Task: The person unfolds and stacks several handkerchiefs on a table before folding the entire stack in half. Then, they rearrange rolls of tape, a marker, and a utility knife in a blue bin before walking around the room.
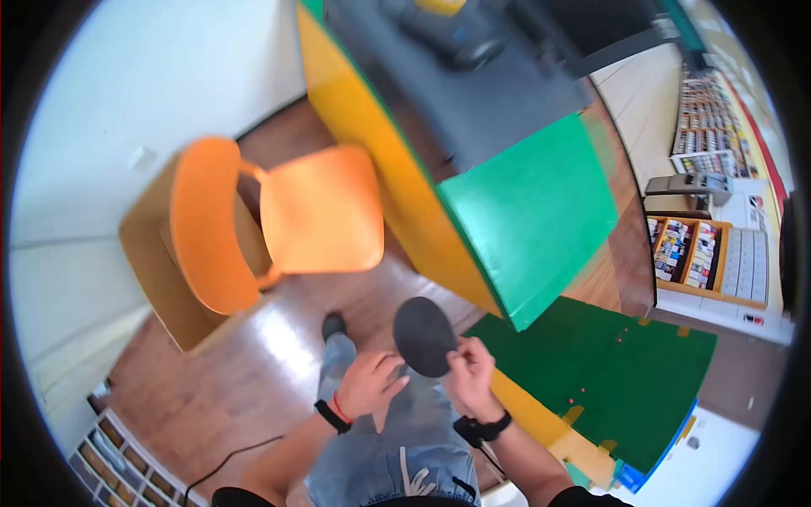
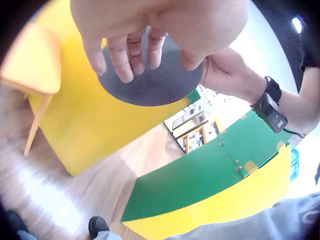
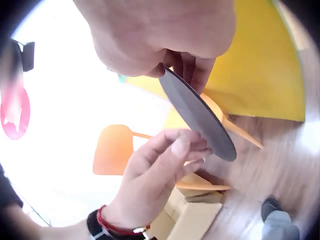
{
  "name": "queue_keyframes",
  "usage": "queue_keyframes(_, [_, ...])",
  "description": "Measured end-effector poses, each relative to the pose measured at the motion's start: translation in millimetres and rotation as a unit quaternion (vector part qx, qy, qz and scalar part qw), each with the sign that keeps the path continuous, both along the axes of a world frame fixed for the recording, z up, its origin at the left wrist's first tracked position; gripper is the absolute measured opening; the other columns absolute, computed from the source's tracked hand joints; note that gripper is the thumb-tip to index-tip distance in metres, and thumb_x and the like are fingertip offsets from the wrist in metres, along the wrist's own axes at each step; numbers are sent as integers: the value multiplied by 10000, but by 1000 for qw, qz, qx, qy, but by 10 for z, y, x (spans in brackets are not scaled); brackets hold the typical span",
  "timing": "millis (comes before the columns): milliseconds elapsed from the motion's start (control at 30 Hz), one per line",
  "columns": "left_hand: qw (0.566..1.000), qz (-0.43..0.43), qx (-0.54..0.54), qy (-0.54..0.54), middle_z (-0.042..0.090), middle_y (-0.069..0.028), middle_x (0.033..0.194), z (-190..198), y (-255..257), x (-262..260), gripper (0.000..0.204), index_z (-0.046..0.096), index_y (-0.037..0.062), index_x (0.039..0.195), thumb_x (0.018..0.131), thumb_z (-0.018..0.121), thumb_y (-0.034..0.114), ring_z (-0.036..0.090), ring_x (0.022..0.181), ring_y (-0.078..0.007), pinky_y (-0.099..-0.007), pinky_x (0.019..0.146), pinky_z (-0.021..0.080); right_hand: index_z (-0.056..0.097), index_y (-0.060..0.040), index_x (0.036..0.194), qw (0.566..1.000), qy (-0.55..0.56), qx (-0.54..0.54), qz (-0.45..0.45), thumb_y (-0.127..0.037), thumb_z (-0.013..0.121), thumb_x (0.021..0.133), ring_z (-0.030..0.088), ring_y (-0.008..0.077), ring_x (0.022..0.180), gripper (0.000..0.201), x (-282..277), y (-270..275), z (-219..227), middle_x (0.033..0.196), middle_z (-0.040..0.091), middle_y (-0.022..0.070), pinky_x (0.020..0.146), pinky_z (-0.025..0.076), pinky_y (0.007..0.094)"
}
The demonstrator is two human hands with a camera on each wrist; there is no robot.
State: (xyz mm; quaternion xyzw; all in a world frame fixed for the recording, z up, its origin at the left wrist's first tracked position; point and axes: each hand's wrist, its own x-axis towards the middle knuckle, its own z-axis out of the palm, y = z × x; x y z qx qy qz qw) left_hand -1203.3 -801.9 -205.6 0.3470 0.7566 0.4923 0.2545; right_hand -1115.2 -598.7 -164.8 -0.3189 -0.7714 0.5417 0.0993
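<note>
A thin round black disc (image 1: 424, 336) is held up in front of the body. My right hand (image 1: 475, 378) pinches its edge between thumb and fingers; the right wrist view shows the disc (image 3: 200, 117) tilted, almost edge-on, below that hand (image 3: 160, 35). My left hand (image 1: 369, 385) is beside the disc's lower left, fingers loosely bent. In the left wrist view the left hand's (image 2: 160, 25) fingers spread over the disc (image 2: 150, 87); whether they touch it I cannot tell.
An orange chair (image 1: 321, 211) stands by an open cardboard box (image 1: 148, 262) at left. A green-topped yellow table (image 1: 532, 211) carries dark equipment ahead. A second green surface (image 1: 608, 372) lies at right. Shelves with small goods (image 1: 710, 127) are farther right; a cable (image 1: 228, 460) crosses the floor.
</note>
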Motion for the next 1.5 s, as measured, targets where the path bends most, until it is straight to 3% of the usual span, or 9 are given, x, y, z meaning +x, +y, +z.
queue_keyframes(67, [999, 3, 9, 43, 643, -136, 1049, 415, -86, -163, 304, 655, 38, 1069, 843, 744, 219, 627, 966, -350, -426, 857, 512, 543, 5, 808, 994, 50, -38, -90, 19, 626, 882, 491, 68, 710, 112, -75, 273, 488, 816, 589, 40, 626, 448, 250])
queue_keyframes(200, [995, 44, 20, 83, 676, -120, 1022, 1107, -296, -286, 256, 668, 33, 1036, 868, 717, 221, 639, 971, -336, -418, 862, 512, 544, 25, 856, 967, 154, 162, -122, 34, 617, 888, 592, 121, 731, 80, -366, 870, 1365, 945, 711, 132, 680, 498, 282])
queue_keyframes(300, [992, 60, 13, 107, 683, -118, 1015, 1301, -450, -253, 236, 683, 37, 1019, 879, 711, 224, 651, 952, -332, -419, 841, 519, 576, 31, 914, 931, 163, 320, -70, 6, 643, 880, 689, 298, 830, 79, -693, 1191, 1558, 1036, 723, 201, 763, 538, 381])
queue_keyframes(367, [991, 70, -1, 113, 686, -119, 1015, 1357, -527, -216, 216, 694, 48, 1003, 879, 708, 225, 660, 943, -330, -416, 819, 527, 611, 25, 967, 927, 108, 357, -35, -59, 691, 874, 688, 355, 889, 148, -964, 1275, 1450, 994, 708, 212, 774, 544, 425])
queue_keyframes(467, [990, 44, -21, 132, 687, -109, 1012, 1508, -593, -121, 200, 693, 55, 985, 879, 705, 225, 658, 942, -325, -413, 824, 525, 672, -28, 1048, 936, -10, 320, 146, -196, 705, 888, 660, 415, 942, 235, -1057, 1294, 1224, 979, 696, 211, 792, 529, 489])
queue_keyframes(633, [988, -1, -18, 153, 690, -106, 986, 1714, -538, 29, 179, 694, 58, 965, 879, 698, 215, 655, 933, -321, -416, 826, 522, 687, -22, 954, 961, 43, 244, 122, -181, 677, 898, 659, 405, 915, 168, -508, 778, 1413, 932, 696, 197, 784, 531, 472])
queue_keyframes(767, [982, -51, -13, 182, 692, -112, 962, 1800, -257, 93, 172, 696, 54, 952, 874, 701, 207, 659, 937, -325, -421, 826, 526, 692, -29, 945, 955, 61, 275, 95, -138, 683, 884, 667, 385, 890, 126, 332, 908, 1553, 932, 696, 180, 785, 534, 439])
queue_keyframes(1100, [946, -244, 17, 215, 696, -137, 998, 2071, 1665, 373, 202, 697, 45, 995, 894, 696, 219, 665, 957, -339, -416, 829, 537, 696, -51, 924, 917, 112, 346, -164, -121, 711, 856, 672, 338, 877, 98, 2300, 1598, 2251, 904, 702, 136, 794, 526, 420])
queue_keyframes(1500, [828, -476, 173, 242, 673, -176, 1066, 2749, 4173, 1485, 320, 664, 26, 1069, 813, 777, 182, 645, 1010, -367, -419, 895, 521, 706, -36, 1011, 850, 69, 345, -393, -162, 769, 824, 669, 304, 815, 235, 3619, 1082, 2541, 847, 685, 99, 760, 527, 388])
